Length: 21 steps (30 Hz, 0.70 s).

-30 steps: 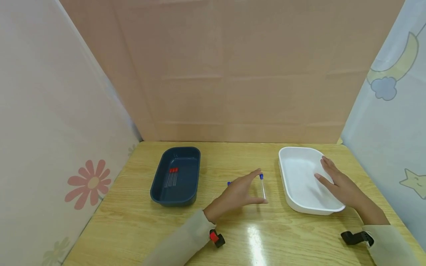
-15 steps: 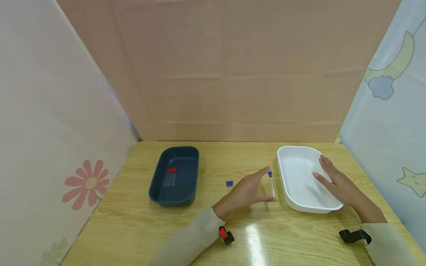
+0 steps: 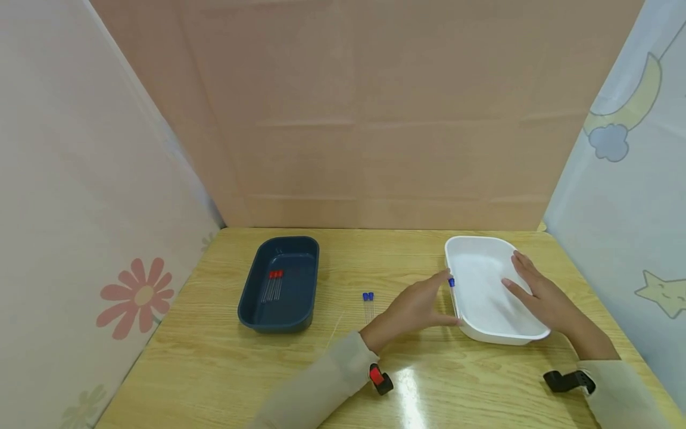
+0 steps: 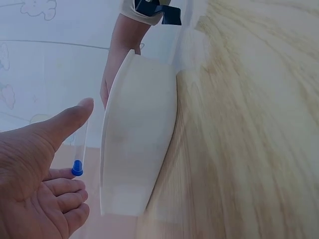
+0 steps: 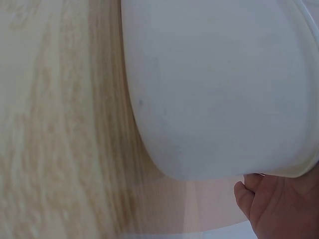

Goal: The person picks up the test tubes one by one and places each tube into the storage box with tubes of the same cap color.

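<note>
My left hand (image 3: 412, 307) holds a slim clear test tube (image 3: 454, 299) with a blue cap, pinched end to end. The index finger presses the cap and the thumb sits at the far end. In the left wrist view the blue cap (image 4: 77, 168) lies at the index finger. The tube overlaps the near-left rim of the white tray (image 3: 490, 298) in the head view. My right hand (image 3: 543, 301) rests over the tray's right rim, fingers fairly straight and thumb over the inside. The right wrist view shows the tray's outer wall (image 5: 219, 89), which partly hides the fingers.
Two more blue-capped test tubes (image 3: 368, 304) lie side by side on the wooden table (image 3: 203, 363), partly behind my left forearm. On the left, a dark blue tray (image 3: 297, 304) holds several red-capped tubes (image 3: 274, 286). A plain backdrop (image 3: 348, 119) stands behind the table.
My left hand has carried the blue-capped test tube rightward, from the table's middle to the white tray's left rim. Two tubes have come into view behind it. My right hand stays at the tray.
</note>
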### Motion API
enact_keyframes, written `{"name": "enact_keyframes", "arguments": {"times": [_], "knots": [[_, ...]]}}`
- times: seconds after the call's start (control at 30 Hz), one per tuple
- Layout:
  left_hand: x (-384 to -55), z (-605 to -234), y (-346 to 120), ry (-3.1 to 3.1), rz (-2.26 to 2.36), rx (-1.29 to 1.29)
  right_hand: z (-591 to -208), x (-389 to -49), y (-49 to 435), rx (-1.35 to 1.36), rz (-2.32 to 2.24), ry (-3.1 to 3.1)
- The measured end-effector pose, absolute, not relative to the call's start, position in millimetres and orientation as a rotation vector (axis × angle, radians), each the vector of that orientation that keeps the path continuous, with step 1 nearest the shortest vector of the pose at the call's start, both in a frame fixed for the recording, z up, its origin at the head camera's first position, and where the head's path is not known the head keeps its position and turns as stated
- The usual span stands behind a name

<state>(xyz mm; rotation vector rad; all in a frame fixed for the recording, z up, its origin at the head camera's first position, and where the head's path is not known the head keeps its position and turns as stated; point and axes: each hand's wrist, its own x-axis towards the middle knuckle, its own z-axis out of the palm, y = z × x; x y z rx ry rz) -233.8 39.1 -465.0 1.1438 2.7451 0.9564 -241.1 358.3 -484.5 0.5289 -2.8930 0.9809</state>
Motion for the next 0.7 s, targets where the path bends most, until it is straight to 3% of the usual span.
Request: {"name": "enact_keyframes", "arguments": {"times": [0.7], "knots": [[-236, -459, 79, 2.832, 0.727, 1.106, -483, -241, 357, 0.508, 0.983, -2.907]]}}
